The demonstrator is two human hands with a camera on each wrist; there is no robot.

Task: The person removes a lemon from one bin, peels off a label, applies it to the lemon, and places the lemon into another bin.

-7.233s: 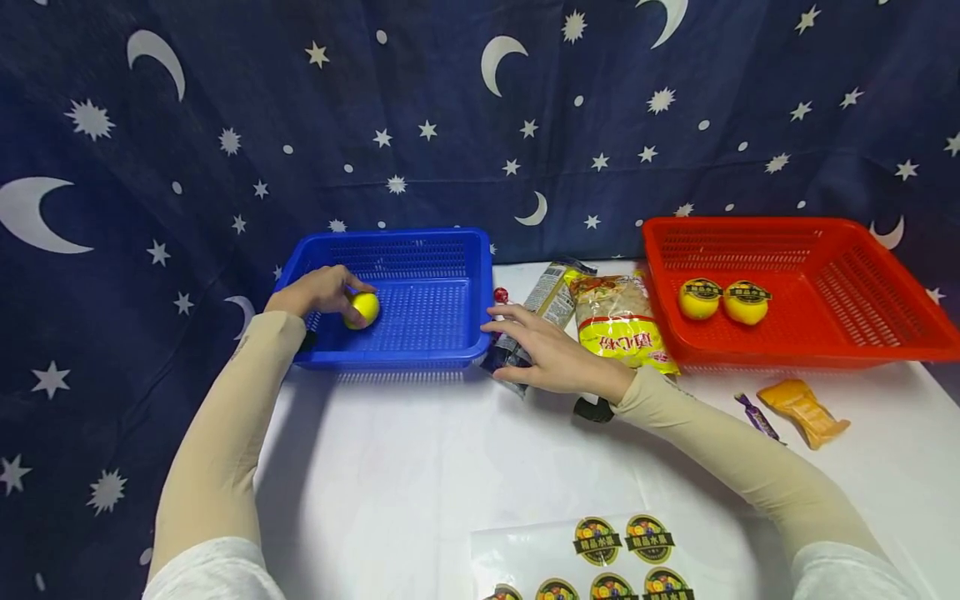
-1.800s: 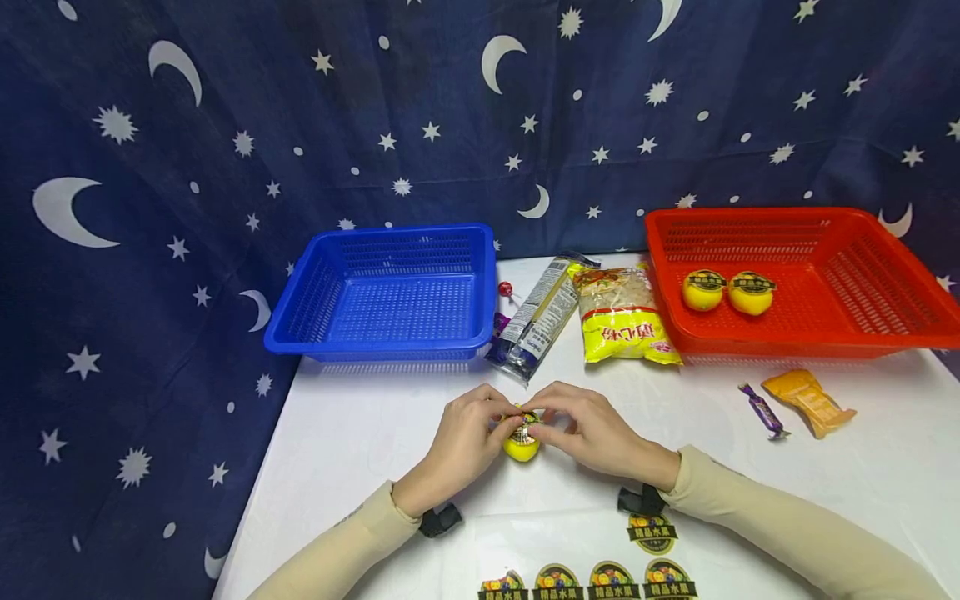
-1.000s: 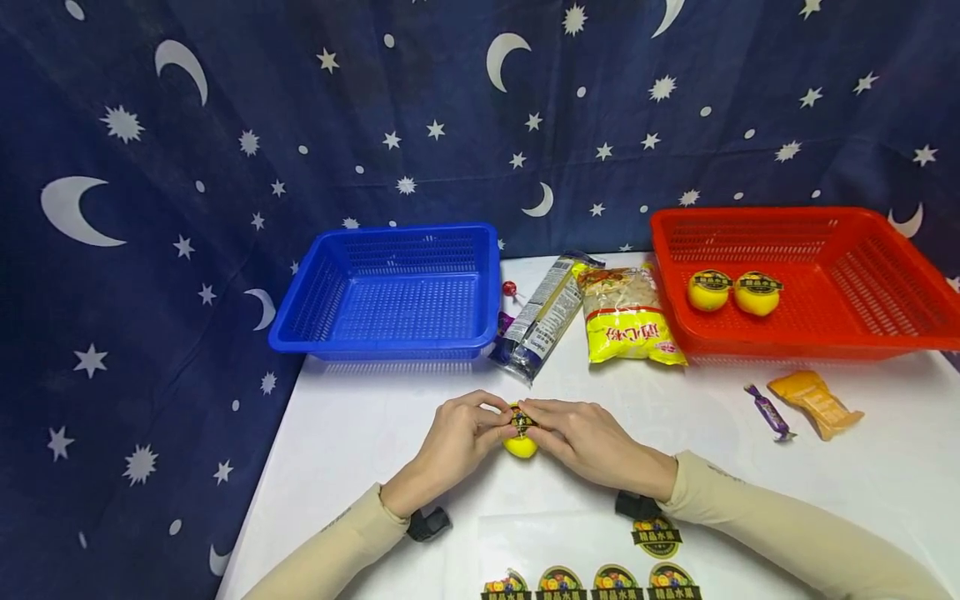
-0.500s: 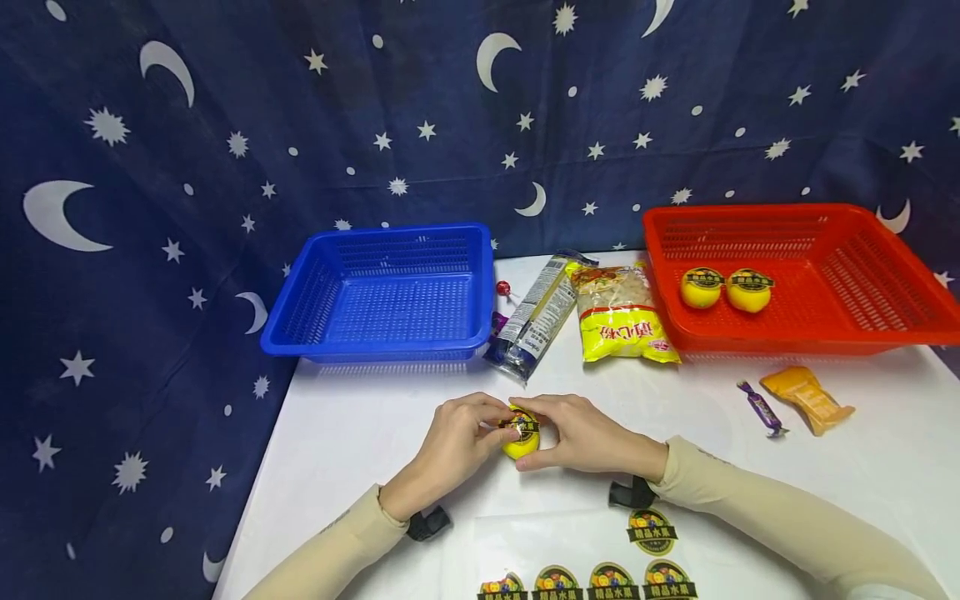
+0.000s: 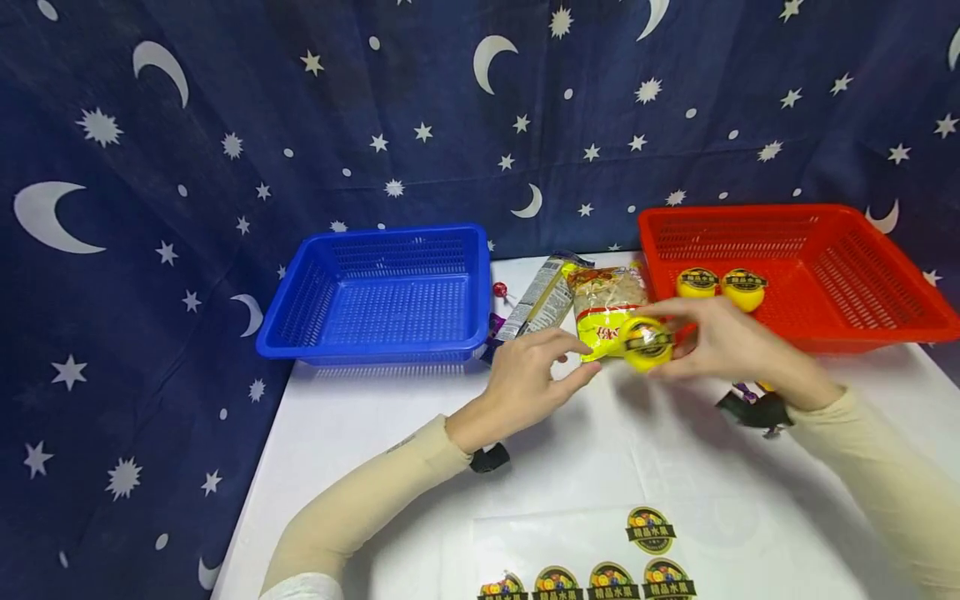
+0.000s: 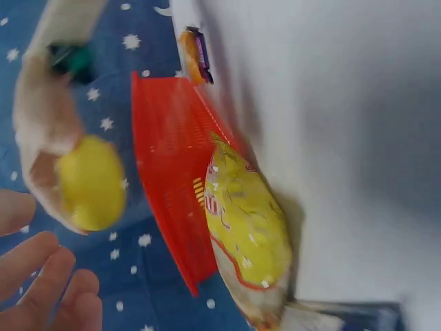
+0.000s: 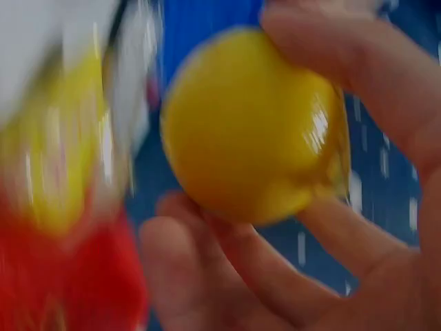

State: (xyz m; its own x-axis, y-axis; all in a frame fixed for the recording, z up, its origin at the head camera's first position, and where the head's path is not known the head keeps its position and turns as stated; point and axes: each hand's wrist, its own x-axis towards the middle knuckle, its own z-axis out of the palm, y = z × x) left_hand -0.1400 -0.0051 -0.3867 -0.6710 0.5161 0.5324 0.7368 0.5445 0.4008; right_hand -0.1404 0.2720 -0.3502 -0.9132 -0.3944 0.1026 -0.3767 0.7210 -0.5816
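My right hand (image 5: 712, 346) grips a yellow lemon (image 5: 645, 343) between thumb and fingers, raised in front of the snack bag. A round black-and-gold fruit sticker (image 5: 648, 340) shows on the lemon's face in the head view. From the right wrist, the lemon (image 7: 251, 127) fills the middle, blurred by motion. My left hand (image 5: 528, 379) is apart from the lemon, fingers relaxed and holding nothing, close to the yellow bag's lower corner. Two more stickered lemons (image 5: 696, 283) sit side by side in the red basket (image 5: 862, 283).
The blue basket (image 5: 405, 312) stands at the back left. Between the baskets lie a yellow snack bag (image 5: 607, 304), a long dark packet (image 5: 540, 300) and a red lollipop (image 5: 500, 289). A sticker sheet (image 5: 555, 533) lies at the front. A purple-wrapped candy (image 5: 744, 392) is partly hidden behind the right wrist.
The two hands have come apart. My right hand has carried the lemon up and right toward the red basket; my left has let go and moved slightly up and right.
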